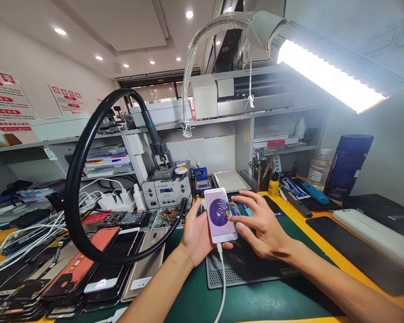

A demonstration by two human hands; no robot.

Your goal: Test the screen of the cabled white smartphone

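A white smartphone (220,215) lies in my left hand (197,233), tilted up toward me with its screen lit. The screen shows a dark round graphic on a pinkish ground. My left thumb runs along the phone's left edge, and fingertips show beneath its lower right corner. A white charging cable (222,278) is plugged into the bottom end and hangs toward the front edge. Over the right side of the screen hovers my right hand (264,224), fingers spread and holding nothing; whether the index finger touches the glass I cannot tell. Below them lies a dark perforated mat (235,276).
Stacked phones (104,269) fill the left side, crossed by a thick black hose (74,202) from the soldering station (166,193). A bright lamp (330,74) hangs above right. A yellow bottle (274,184) and a dark slab (357,246) stand and lie at right.
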